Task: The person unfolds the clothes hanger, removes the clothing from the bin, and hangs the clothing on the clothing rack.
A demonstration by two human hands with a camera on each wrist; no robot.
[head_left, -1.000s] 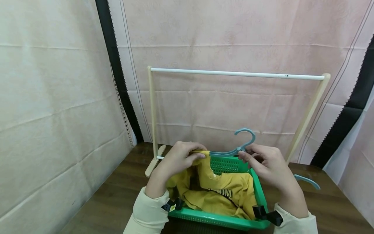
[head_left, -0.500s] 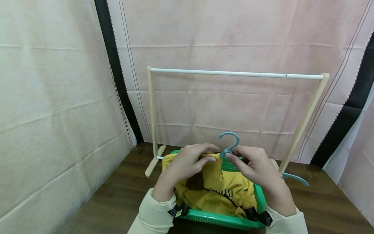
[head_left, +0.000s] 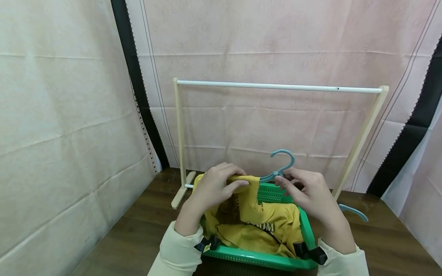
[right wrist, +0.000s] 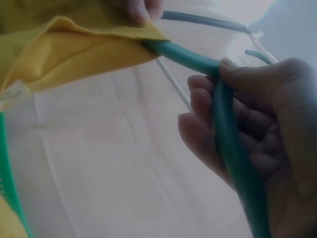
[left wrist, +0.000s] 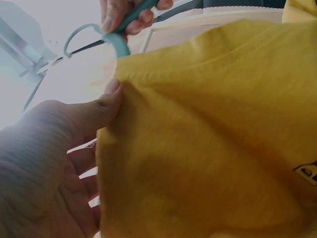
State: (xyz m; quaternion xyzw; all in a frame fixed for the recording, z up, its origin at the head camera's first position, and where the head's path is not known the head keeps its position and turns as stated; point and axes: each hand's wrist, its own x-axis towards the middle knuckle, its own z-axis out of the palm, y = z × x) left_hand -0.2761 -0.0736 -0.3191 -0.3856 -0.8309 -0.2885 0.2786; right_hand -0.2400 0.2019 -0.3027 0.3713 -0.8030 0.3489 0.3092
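Brown tabletop (head_left: pixel 138 230); yellow shirt (head_left: pixel 253 234) partly hides hanger (head_left: pixel 275 174).

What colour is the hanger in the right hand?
The hanger is light blue, clearest in the head view; the wrist views make it look greener.

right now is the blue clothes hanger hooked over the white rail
No, the right hand pinches the blue clothes hanger, whose hook shows below and apart from the white rail.
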